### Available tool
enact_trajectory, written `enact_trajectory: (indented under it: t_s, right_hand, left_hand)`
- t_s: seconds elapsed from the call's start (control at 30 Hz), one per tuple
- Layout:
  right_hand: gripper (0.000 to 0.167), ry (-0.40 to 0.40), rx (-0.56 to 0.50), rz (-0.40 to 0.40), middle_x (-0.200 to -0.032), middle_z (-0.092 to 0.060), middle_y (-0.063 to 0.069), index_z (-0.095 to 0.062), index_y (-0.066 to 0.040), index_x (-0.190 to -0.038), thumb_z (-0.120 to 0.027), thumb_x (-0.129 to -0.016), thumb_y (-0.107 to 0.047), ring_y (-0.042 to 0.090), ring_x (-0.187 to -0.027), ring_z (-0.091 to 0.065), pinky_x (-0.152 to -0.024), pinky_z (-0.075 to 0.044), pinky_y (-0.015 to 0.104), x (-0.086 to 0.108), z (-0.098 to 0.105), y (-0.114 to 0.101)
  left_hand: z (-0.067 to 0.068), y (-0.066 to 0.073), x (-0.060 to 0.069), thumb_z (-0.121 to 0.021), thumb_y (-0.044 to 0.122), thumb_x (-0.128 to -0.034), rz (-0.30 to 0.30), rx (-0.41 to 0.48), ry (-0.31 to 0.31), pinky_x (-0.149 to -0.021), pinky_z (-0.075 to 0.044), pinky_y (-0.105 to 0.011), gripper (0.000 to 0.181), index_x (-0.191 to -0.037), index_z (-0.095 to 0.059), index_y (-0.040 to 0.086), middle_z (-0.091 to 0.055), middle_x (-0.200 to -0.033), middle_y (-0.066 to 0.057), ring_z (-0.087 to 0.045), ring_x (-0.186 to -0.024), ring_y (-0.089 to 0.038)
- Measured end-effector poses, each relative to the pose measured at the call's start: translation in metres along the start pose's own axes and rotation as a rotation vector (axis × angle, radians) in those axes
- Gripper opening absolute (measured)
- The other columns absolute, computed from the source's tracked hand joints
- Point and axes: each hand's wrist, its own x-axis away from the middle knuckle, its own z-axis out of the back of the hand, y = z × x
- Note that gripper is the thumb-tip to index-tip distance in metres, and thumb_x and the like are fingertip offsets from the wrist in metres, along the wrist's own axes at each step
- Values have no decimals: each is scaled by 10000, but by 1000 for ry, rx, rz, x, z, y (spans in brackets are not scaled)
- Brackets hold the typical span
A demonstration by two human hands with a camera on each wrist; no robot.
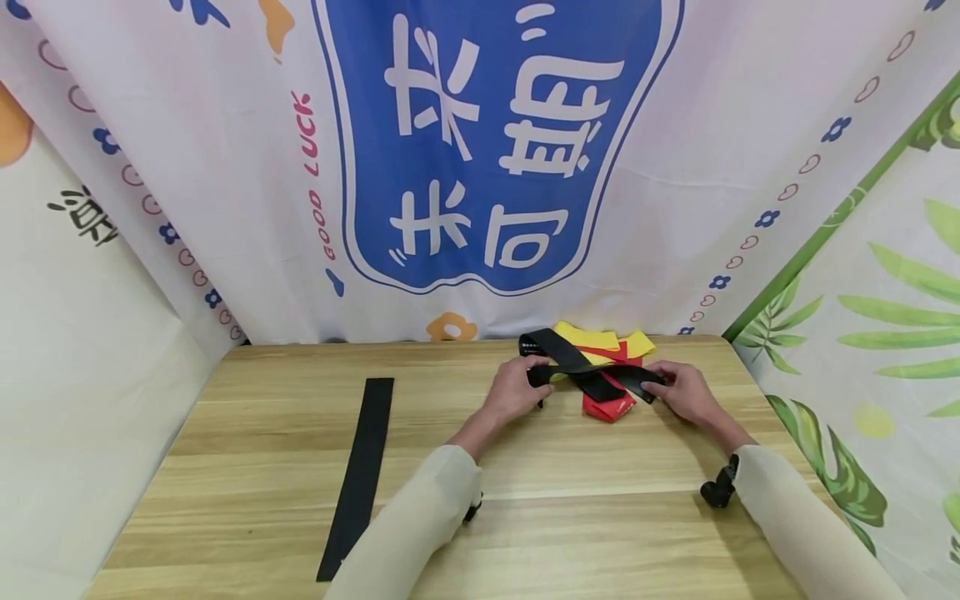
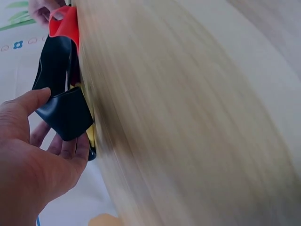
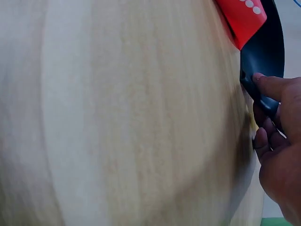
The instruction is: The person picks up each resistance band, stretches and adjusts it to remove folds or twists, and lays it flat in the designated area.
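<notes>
At the back right of the table, my left hand (image 1: 512, 387) pinches one end of a black band (image 1: 626, 371). My right hand (image 1: 684, 392) grips the other end of this band, which looks twisted between the hands. Beneath and behind it lie another black band (image 1: 555, 342), a yellow band (image 1: 588, 336) and a red band (image 1: 609, 408) in a heap. In the left wrist view, the left hand (image 2: 42, 150) has thumb and fingers on a folded black band (image 2: 68, 113). The right wrist view shows the right hand (image 3: 284, 136) with its thumb on black band (image 3: 263, 56) beside red material (image 3: 244, 21).
A flat black strip (image 1: 363, 467) lies lengthwise on the left part of the wooden table (image 1: 247, 467). A printed cloth (image 1: 247, 167) hangs right behind the table's back edge, and a leaf-patterned cloth (image 1: 900, 317) hangs on the right.
</notes>
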Motion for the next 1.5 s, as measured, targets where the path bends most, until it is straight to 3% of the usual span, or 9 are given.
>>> enact_trajectory:
  t_s: [0.2, 0.53, 0.9, 1.17, 1.5]
  right_hand:
    - [157, 0, -53, -12, -1033, -738, 153, -776, -16, -1131, -740, -1001, -95, 254, -834, -547, -677, -431, 268, 1, 5, 0]
    - [163, 18, -104, -10, -1072, -750, 168, -783, -18, -1127, -751, -997, -111, 208, -832, -554, -673, -450, 252, 1, 9, -2]
    - [176, 37, -180, 3, -1040, -736, 195, -779, -16, -1115, -773, -984, -133, 160, -751, -578, -616, -480, 240, 1, 13, -10]
    - [172, 56, -145, 27, -1099, -759, 174, -783, -35, -1123, -772, -986, -138, 175, -870, -597, -715, -475, 228, 0, 13, -17]
    - [167, 45, -216, 36, -1050, -758, 196, -785, -10, -1081, -798, -961, -125, 188, -803, -620, -636, -478, 224, -2, 14, -25]
  left_hand:
    - [8, -9, 3, -805, 120, -941, -41, -8, -35, -1189, -424, -467, 506, -1420, -660, 44, -644, -1458, -136, -545, -1416, -336]
    - [18, -15, 10, -807, 125, -944, -47, -31, -96, -1184, -428, -474, 493, -1410, -666, 46, -644, -1460, -130, -565, -1392, -316]
    - [28, -20, 18, -807, 129, -942, -97, -32, -116, -1034, -532, -445, 379, -1310, -727, 82, -688, -1371, -142, -640, -1187, -275]
    - [38, -21, 25, -801, 120, -942, -121, 1, -131, -1064, -514, -453, 355, -1289, -739, 82, -693, -1376, -122, -631, -1216, -274]
    - [46, -23, 31, -770, 120, -962, -147, -19, -144, -1168, -446, -463, 300, -1258, -751, 83, -704, -1370, -87, -605, -1335, -275]
